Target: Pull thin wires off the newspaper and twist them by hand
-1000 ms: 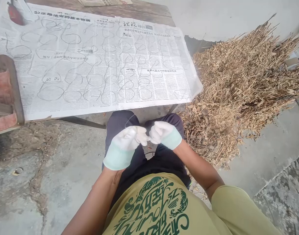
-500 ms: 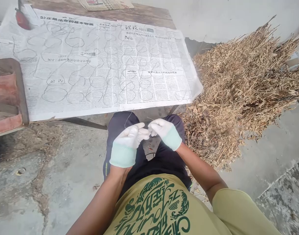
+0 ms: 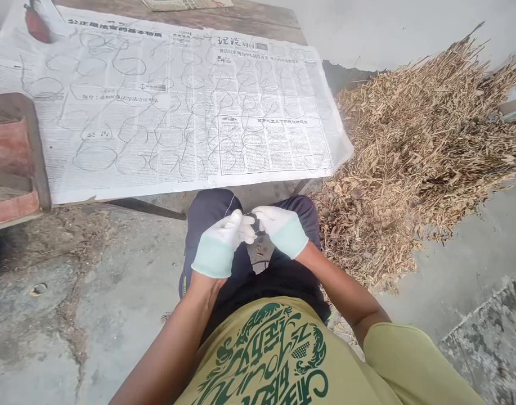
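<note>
Both hands wear white gloves with pale green cuffs and meet above my knees. My left hand (image 3: pixel 229 232) pinches a thin wire (image 3: pixel 229 205) between thumb and fingers; one end of it sticks up past the thumb. Close by on the right, my right hand (image 3: pixel 275 220) has its fingertips closed on the same thin strand. Beyond them, newspaper sheets (image 3: pixel 190 112) cover a table, with many thin curled wire pieces lying across them in rows.
A wooden stool or bench (image 3: pixel 39 152) with reddish slats stands at the left. A red-handled tool (image 3: pixel 37 25) lies at the table's far left corner. Dry straw (image 3: pixel 409 140) is heaped on the right. Another newspaper (image 3: pixel 185 4) lies at the back.
The left hand's fingers have curled in more and its thumb now presses on the wire. The wire's upright end has shifted slightly right.
</note>
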`<state>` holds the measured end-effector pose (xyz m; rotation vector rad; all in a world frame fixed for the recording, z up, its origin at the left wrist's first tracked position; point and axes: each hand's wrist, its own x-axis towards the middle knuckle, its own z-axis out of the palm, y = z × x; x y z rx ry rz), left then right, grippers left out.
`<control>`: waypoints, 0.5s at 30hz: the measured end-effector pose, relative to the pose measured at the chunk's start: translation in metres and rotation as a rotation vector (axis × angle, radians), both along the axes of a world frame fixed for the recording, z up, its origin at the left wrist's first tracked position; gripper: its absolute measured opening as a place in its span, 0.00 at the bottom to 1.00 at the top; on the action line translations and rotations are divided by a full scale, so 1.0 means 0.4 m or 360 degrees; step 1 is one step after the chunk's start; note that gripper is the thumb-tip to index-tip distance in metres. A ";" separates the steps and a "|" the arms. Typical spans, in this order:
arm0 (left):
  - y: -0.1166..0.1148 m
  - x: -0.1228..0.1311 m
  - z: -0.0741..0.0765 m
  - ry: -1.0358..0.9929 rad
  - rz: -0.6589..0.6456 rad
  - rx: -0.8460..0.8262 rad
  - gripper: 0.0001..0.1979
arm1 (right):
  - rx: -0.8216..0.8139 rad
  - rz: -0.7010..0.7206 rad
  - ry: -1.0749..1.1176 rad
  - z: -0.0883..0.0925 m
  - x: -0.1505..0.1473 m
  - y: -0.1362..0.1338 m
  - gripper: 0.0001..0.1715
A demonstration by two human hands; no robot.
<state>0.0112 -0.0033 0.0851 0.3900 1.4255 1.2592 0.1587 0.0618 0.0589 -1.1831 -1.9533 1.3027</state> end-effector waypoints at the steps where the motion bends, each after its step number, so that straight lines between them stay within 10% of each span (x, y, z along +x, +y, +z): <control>1: 0.001 -0.003 -0.003 -0.0005 -0.0042 -0.0030 0.31 | 0.0099 0.0071 -0.0091 0.002 0.002 0.001 0.16; 15: -0.003 -0.003 -0.007 -0.0383 -0.0104 0.0165 0.17 | 0.0152 0.0227 -0.0159 0.017 0.000 -0.005 0.16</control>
